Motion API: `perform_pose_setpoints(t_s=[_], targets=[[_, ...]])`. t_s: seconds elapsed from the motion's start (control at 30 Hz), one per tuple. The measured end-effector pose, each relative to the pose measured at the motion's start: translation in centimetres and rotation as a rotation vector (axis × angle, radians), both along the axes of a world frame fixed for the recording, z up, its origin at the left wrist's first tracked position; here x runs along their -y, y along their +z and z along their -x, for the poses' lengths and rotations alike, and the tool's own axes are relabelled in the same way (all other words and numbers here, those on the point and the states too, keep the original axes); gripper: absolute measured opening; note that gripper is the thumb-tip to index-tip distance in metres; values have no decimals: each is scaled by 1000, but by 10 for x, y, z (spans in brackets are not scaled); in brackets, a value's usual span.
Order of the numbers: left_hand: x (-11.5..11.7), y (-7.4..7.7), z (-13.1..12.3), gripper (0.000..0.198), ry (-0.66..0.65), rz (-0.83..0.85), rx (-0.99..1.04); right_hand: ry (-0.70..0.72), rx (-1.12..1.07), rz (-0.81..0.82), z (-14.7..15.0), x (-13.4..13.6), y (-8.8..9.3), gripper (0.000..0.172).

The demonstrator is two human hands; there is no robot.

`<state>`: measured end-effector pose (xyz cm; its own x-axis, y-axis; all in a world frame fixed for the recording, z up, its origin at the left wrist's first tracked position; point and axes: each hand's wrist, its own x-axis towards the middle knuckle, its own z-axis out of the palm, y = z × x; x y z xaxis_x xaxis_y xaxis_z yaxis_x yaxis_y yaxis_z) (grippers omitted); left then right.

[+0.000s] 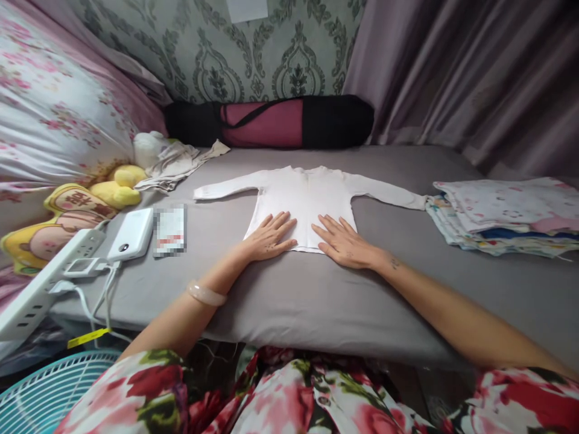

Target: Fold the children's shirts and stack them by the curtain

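Note:
A small white long-sleeved shirt [307,193] lies spread out on the grey bed sheet [289,301], both sleeves stretched to the sides and the hem toward me. My left hand [271,237] rests flat on its lower left part, fingers stretched out. On the lower right part lies my right hand [344,241], palm down with the fingers spread. Neither hand grips the cloth. The right sleeve's cuff reaches a stack of folded clothes [506,208].
Left are a white power bank [131,232], a blurred-out card-like object [170,230], a power strip [49,277] with cables, yellow plush toys [117,187] and a crumpled beige cloth [174,163]. A black and maroon bag [266,123] lies along the wall. A turquoise fan [58,392] stands lower left.

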<state>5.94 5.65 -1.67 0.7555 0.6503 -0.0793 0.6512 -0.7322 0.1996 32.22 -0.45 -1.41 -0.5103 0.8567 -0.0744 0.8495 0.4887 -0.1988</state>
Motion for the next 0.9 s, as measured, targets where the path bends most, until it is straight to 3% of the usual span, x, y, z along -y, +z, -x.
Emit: perform_pose_setpoints(t_s=[0.17, 0.3, 0.4, 0.47, 0.57, 0.63, 0.77, 0.9], targets=[[24, 6, 14, 56, -12, 66, -16, 73, -57, 34, -3, 30, 5, 55], [40, 26, 19, 51, -95, 99, 34, 86, -138, 196, 1, 49, 24, 56], [36, 43, 7, 42, -138, 101, 110, 120, -298, 304, 7, 44, 39, 47], [26, 45, -10, 41, -64, 62, 147, 48, -373, 253, 12, 28, 40, 47], [11, 33, -41, 47, 100, -52, 146, -160, -273, 48, 16, -5, 25, 54], [6, 17, -57, 58, 195, -105, 99, -276, -128, 22, 17, -28, 11, 60], [8, -8, -70, 67, 196, -124, 25, -383, 2, 31, 15, -67, -9, 67], [12, -15, -67, 67, 182, -145, 24, -450, 19, 13, 15, -100, -13, 70]])
